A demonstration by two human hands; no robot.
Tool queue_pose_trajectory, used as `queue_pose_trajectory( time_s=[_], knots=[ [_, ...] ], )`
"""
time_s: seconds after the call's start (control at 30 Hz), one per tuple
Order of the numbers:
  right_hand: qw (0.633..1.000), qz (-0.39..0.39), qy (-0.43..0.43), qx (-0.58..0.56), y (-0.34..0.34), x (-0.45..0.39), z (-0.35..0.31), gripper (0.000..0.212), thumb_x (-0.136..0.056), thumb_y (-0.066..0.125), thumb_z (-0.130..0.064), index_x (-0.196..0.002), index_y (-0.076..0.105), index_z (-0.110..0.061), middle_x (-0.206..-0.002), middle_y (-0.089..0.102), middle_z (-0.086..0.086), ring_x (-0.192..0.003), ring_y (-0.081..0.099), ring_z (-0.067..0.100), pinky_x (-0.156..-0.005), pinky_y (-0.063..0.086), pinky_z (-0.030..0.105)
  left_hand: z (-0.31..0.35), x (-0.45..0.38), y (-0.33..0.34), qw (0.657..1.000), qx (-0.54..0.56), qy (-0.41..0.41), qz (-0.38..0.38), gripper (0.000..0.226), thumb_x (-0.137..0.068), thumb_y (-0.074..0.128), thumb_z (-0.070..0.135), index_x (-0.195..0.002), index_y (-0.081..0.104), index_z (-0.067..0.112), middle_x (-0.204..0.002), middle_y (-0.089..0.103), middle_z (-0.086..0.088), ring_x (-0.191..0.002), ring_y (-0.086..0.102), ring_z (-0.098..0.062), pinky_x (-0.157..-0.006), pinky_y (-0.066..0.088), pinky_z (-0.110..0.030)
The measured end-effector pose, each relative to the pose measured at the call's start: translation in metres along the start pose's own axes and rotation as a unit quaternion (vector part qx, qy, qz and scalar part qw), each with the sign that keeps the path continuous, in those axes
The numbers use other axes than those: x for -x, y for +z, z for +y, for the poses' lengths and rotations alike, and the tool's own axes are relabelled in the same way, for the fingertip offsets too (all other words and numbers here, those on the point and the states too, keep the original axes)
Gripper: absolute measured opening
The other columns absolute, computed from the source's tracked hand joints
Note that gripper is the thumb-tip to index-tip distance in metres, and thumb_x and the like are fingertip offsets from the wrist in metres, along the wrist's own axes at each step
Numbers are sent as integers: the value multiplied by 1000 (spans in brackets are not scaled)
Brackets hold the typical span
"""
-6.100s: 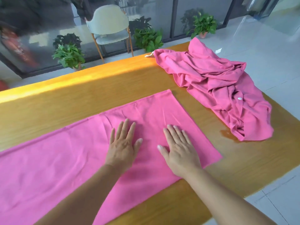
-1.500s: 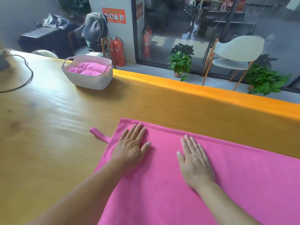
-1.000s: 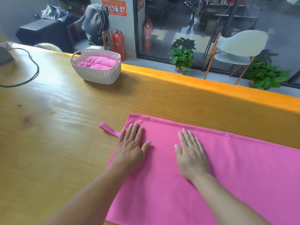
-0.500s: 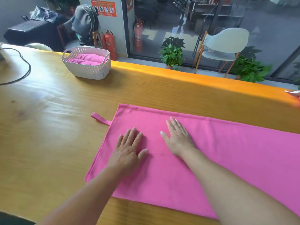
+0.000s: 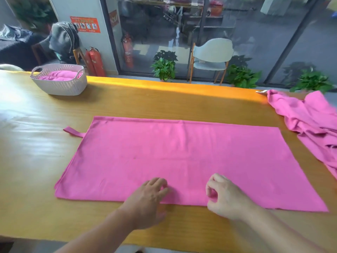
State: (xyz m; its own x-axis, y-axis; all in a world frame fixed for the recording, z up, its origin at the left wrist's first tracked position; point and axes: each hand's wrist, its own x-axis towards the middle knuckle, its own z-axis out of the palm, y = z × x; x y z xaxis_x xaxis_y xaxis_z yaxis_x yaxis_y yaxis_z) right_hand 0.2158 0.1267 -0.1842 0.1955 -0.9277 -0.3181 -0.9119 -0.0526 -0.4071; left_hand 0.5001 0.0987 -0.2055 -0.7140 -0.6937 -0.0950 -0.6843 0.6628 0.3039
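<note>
Currently: pink cloth (image 5: 182, 152) lies flat and spread on the worktop (image 5: 36, 143), long side running left-right, with a small loop tab (image 5: 73, 131) sticking out at its far-left corner. Both hands are at the near edge, around mid-length. Left hand (image 5: 145, 199): fingers (image 5: 158, 183) bent, tips on the cloth just inside the edge, thumb down on bare wood. Right hand (image 5: 226, 198): fingers (image 5: 215, 179) curled in over the cloth, thumb close to the index. Cloth looks unlifted under both, so I can't tell whether either hand actually has fabric pinched. Hands are near each other, not touching. Crumpled pink heap (image 5: 313, 121) sits at the far-right end, just beside the cloth's corner. Basket (image 5: 60, 86) with pink fabric inside is at far left, well apart.
</note>
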Motion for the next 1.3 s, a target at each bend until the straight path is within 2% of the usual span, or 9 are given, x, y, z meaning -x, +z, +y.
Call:
queue_pose_trajectory(
  time_s=[0.1, 0.27, 0.43, 0.57, 0.7, 0.83, 1.1, 1.2, 1.3],
  knots=[
    [998, -21, -23, 53, -3, 20, 13, 22, -66, 51, -33, -87, 46, -30, -99, 37, -19, -95, 41, 2, -78, 36, 15, -1, -2, 2, 997, -69, 9, 34, 50, -59, 58, 30, -109, 59, 31, -107, 54, 9, -96, 57, -13, -81, 53, -26],
    [990, 10, -74, 116, -1, 26, 23, 21, -71, 49, -17, -89, 45, -27, -98, 36, -14, -92, 38, 9, -79, 27, 18, 2, -9, 3, 992, -106, -4, 71, 32, -53, 74, 21, -82, 63, 29, -83, 56, 12, -69, 58, -10, -54, 49, -22],
    [987, 70, -76, 119, 1, 21, 27, 9, -73, 51, -18, -78, 59, -18, -87, 54, -4, -83, 57, 21, -71, 48, 32, 9, -18, 4, 986, -106, -64, 110, 12, -61, 63, 18, -66, 58, 27, -70, 56, 13, -58, 58, -11, -46, 44, -23],
    [990, 89, -38, 106, -4, 19, 33, 18, -92, 45, -26, -84, 59, -18, -87, 55, -6, -85, 54, 17, -75, 44, 31, 7, -22, 5, 977, -106, -122, 136, 22, -75, 39, 26, -66, 59, 26, -66, 55, 11, -58, 58, -14, -51, 46, -27],
    [990, 109, -17, 88, -9, 21, 49, 28, -102, 40, -40, -95, 63, -25, -90, 60, -9, -88, 56, 12, -78, 44, 28, -6, -15, 2, 969, -68, -197, 131, 33, -97, 34, 41, -87, 62, 28, -83, 60, 11, -81, 59, -12, -75, 40, -27],
    [992, 121, -8, 46, -17, 14, 59, 27, -103, 39, -43, -93, 59, -27, -81, 56, -10, -77, 57, 13, -72, 47, 33, -18, -15, -7, 967, -34, -204, 149, 58, -86, 14, 59, -84, 61, 26, -79, 60, 10, -79, 58, -13, -74, 37, -27],
    [985, 171, -3, 30, -89, -62, 62, 25, -100, 49, -44, -87, 60, -26, -78, 59, -12, -74, 58, 13, -71, 49, 38, -66, -81, -59, 965, -28, -177, 190, 60, -85, 17, 61, -85, 62, 22, -80, 61, 7, -75, 60, -17, -64, 41, -32],
    [985, 168, -1, 27, -118, -108, 69, 20, -98, 55, -41, -88, 65, -26, -85, 65, -12, -82, 61, 15, -74, 49, 36, -94, -118, -79, 970, -44, -153, 185, 45, -92, 29, 50, -85, 62, 20, -81, 61, 5, -76, 61, -21, -62, 37, -29],
    [987, 154, 11, 35, -137, -160, 81, 20, -98, 55, -42, -91, 67, -26, -93, 68, -8, -91, 63, 19, -77, 48, 37, -126, -160, -92, 978, -46, -123, 161, 33, -100, 35, 40, -87, 57, 21, -85, 58, 4, -83, 62, -24, -65, 44, -34]
  ],
)
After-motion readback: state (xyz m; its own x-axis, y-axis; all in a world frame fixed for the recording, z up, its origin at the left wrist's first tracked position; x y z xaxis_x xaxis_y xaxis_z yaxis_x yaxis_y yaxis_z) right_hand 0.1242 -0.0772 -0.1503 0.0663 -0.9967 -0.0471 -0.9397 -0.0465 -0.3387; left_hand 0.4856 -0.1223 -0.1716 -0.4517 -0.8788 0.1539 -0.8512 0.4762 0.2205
